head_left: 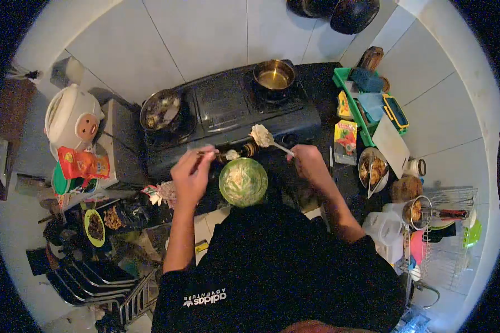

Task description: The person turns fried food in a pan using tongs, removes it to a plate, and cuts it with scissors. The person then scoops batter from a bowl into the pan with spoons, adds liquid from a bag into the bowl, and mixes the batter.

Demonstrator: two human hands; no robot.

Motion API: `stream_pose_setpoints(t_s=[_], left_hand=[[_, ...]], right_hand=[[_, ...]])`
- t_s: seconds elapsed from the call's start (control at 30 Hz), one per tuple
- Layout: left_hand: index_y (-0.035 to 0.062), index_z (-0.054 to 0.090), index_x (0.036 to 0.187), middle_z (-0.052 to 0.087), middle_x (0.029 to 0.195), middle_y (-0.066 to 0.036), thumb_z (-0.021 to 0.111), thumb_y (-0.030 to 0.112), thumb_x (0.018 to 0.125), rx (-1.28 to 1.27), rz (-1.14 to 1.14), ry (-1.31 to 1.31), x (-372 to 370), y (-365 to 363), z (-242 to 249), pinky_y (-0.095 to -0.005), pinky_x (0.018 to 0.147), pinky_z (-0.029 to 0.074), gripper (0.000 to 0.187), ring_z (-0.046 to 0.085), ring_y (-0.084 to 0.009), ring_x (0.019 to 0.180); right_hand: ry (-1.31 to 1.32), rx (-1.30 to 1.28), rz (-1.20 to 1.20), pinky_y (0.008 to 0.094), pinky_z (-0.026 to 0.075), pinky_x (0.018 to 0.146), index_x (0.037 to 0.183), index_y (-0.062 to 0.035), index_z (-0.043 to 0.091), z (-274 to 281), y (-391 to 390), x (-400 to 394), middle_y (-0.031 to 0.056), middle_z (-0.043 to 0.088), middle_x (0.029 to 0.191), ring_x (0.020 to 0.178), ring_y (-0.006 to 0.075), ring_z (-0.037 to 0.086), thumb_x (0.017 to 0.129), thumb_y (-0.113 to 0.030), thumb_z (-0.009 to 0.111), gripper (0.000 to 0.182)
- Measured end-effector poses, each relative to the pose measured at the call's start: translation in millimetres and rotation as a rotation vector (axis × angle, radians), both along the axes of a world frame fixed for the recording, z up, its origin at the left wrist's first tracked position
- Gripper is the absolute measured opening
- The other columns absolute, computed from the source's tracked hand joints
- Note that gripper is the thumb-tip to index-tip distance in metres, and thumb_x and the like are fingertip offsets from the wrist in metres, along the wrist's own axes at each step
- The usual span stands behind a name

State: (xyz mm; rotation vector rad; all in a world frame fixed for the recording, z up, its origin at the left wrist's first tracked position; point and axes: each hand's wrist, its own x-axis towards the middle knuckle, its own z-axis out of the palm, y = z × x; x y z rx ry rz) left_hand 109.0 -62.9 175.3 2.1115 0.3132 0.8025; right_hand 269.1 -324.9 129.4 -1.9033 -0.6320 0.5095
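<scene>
Pale tiled wall (211, 33) at the back; against it a dark gas stove (222, 105) on a black counter (328, 188). Back right of the stove: a pot (257, 71) of amber liquid. Left end: a frying pan (143, 114) with pieces in it, on the other burner.

Green bowl (259, 178) lies just ahead of the stove's front edge, close against the wearer's black T-shirt (283, 255) – presumably so that both hands reach it equally. Pale, sticky-looking mixture smears its inside.

Right hand (310, 162): fingers curled firmly round the handle of a spoon (283, 149). Its head carries a large lump of mixture (261, 136), clear of the bowl and near the stove's front edge. Handle gripped far back, probably to keep the fingers clean.

Left hand (190, 172): fingertips pinched together on a thin utensil (216, 152), a smaller lump at its far end, near the bowl's upper left rim. Utensil type – cannot tell. Lumps well apart.

Seasoning packet (345, 141) lies towards the counter's right end, out of the hands' way, I judge.
</scene>
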Motion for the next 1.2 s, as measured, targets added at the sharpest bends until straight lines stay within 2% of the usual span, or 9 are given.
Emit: stream_pose_setpoints(t_s=[0.13, 0.47, 0.5, 0.53, 0.6, 0.93, 1.07, 1.13, 1.2], left_hand=[[-0.0056, 0.066, 0.095, 0.069, 0.091, -0.013, 0.063, 0.000, 0.088, -0.331, -0.037, -0.251, 57.6, -1.6, 39.6, -0.0275, 0.075, 0.057, 0.010, 0.067, -0.0160, 0.084], [-0.0067, 0.064, 0.100, 0.070, 0.092, -0.013, 0.062, 0.005, 0.090, -0.316, -0.019, -0.319, 213.8, -22.0, 60.6, -0.0276, 0.077, 0.056, 0.016, 0.068, -0.0160, 0.084], [-0.0052, 0.064, 0.101, 0.071, 0.092, -0.012, 0.062, 0.006, 0.090, -0.281, -0.020, -0.331, 226.0, -23.9, 53.5, -0.0267, 0.075, 0.055, 0.016, 0.068, -0.0154, 0.083], [-0.0052, 0.064, 0.101, 0.071, 0.092, -0.012, 0.062, 0.006, 0.090, -0.276, -0.018, -0.336, 236.9, -25.3, 45.5, -0.0267, 0.075, 0.055, 0.016, 0.068, -0.0154, 0.083], [-0.0031, 0.065, 0.101, 0.071, 0.091, -0.011, 0.061, 0.007, 0.090, -0.274, -0.055, -0.290, 253.4, -30.1, 36.6, -0.0264, 0.074, 0.054, 0.015, 0.069, -0.0151, 0.082], [-0.0002, 0.064, 0.099, 0.070, 0.086, -0.014, 0.060, 0.008, 0.091, -0.099, -0.039, -0.176, 292.9, -44.3, 0.5, -0.0301, 0.070, 0.053, 0.012, 0.070, -0.0189, 0.079], [-0.0002, 0.063, 0.097, 0.068, 0.083, -0.016, 0.061, 0.008, 0.089, 0.057, -0.029, -0.175, 294.0, -46.2, -6.2, -0.0321, 0.066, 0.052, 0.011, 0.070, -0.0239, 0.074], [-0.0001, 0.063, 0.097, 0.068, 0.083, -0.017, 0.061, 0.007, 0.089, 0.062, -0.037, -0.179, 294.2, -46.9, -9.9, -0.0326, 0.066, 0.052, 0.011, 0.069, -0.0256, 0.074], [0.0000, 0.063, 0.098, 0.067, 0.083, -0.017, 0.061, 0.007, 0.088, 0.067, -0.047, -0.183, 295.4, -44.9, -14.0, -0.0331, 0.066, 0.052, 0.012, 0.069, -0.0273, 0.074]], right_hand=[[-0.055, 0.181, 0.004, 0.0258, 0.029, 0.042, 0.084, -0.0042, 0.063, 11.3, 9.0, 58.9, -0.0053, 0.038, 0.054, 0.045, 0.0059, 0.035, 0.092, -0.025, 0.046, 0.028], [-0.331, 0.077, -0.051, 0.0305, 0.034, 0.047, 0.084, -0.0015, 0.068, 0.7, 34.2, 208.7, 0.0008, 0.045, 0.053, 0.048, 0.0116, 0.043, 0.095, -0.027, 0.044, 0.037], [-0.219, -0.095, -0.090, 0.0457, 0.047, 0.078, 0.083, -0.0001, 0.069, 28.3, 36.5, 198.4, 0.0240, 0.064, 0.086, 0.084, 0.0410, 0.060, 0.091, -0.026, 0.040, 0.040], [-0.224, -0.090, -0.087, 0.0457, 0.047, 0.078, 0.083, -0.0001, 0.069, 24.5, 38.5, 206.0, 0.0240, 0.064, 0.086, 0.084, 0.0410, 0.060, 0.091, -0.026, 0.040, 0.040], [-0.348, -0.029, -0.113, 0.0355, 0.041, 0.055, 0.085, -0.0008, 0.069, 12.8, 43.8, 218.7, 0.0110, 0.053, 0.058, 0.055, 0.0204, 0.053, 0.092, -0.026, 0.046, 0.035], [-0.707, -0.181, 0.143, 0.0473, 0.048, 0.073, 0.077, 0.0006, 0.067, -17.2, 51.0, 259.8, 0.0243, 0.063, 0.079, 0.080, 0.0385, 0.061, 0.084, -0.022, 0.052, 0.028], [-0.557, -0.215, 0.064, 0.0473, 0.049, 0.073, 0.074, 0.0037, 0.065, -19.1, 59.4, 259.4, 0.0254, 0.063, 0.080, 0.081, 0.0414, 0.061, 0.082, -0.017, 0.055, 0.025], [-0.890, -0.384, 0.254, 0.0486, 0.050, 0.074, 0.076, 0.0066, 0.064, -20.9, 61.7, 262.3, 0.0266, 0.063, 0.082, 0.083, 0.0457, 0.060, 0.081, -0.014, 0.055, 0.023], [-0.689, -0.316, 0.077, 0.0495, 0.050, 0.075, 0.078, 0.0072, 0.064, -19.0, 66.7, 253.8, 0.0277, 0.063, 0.083, 0.084, 0.0463, 0.060, 0.081, -0.015, 0.055, 0.024]])
